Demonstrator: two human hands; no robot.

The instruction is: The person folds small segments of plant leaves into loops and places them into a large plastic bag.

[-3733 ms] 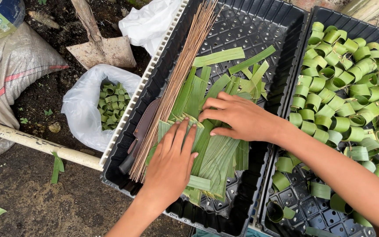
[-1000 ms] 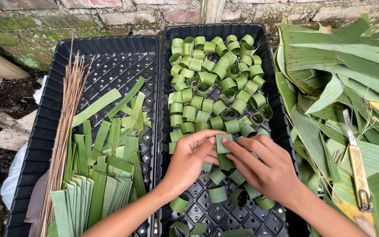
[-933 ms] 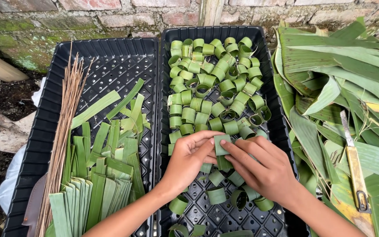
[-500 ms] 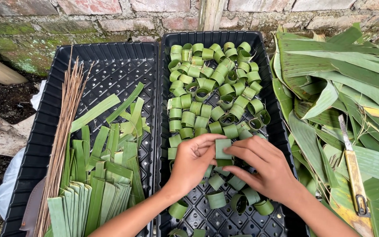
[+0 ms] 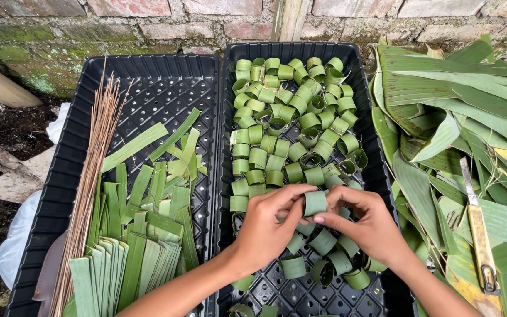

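My left hand (image 5: 268, 226) and my right hand (image 5: 368, 223) meet over the near part of the right black tray (image 5: 366, 111). Together they hold one green leaf strip curled into a ring (image 5: 314, 203), pinched between the fingertips of both hands. Around and behind the hands lie several finished green leaf rings (image 5: 289, 111), filling most of that tray. The left black tray (image 5: 159, 82) holds flat cut leaf strips (image 5: 142, 240) and a bundle of thin brown sticks (image 5: 92, 176) along its left side.
A heap of long green leaves (image 5: 459, 141) lies right of the trays, with a knife (image 5: 479, 235) on it. A mossy brick wall (image 5: 148, 23) runs behind. Bare soil, a wooden plank (image 5: 13, 176) and a white plastic bag (image 5: 16, 246) are on the left.
The view shifted from the left tray to the right tray. My hands left the flat strips and now curl one strip into a ring, raised slightly over the last second.
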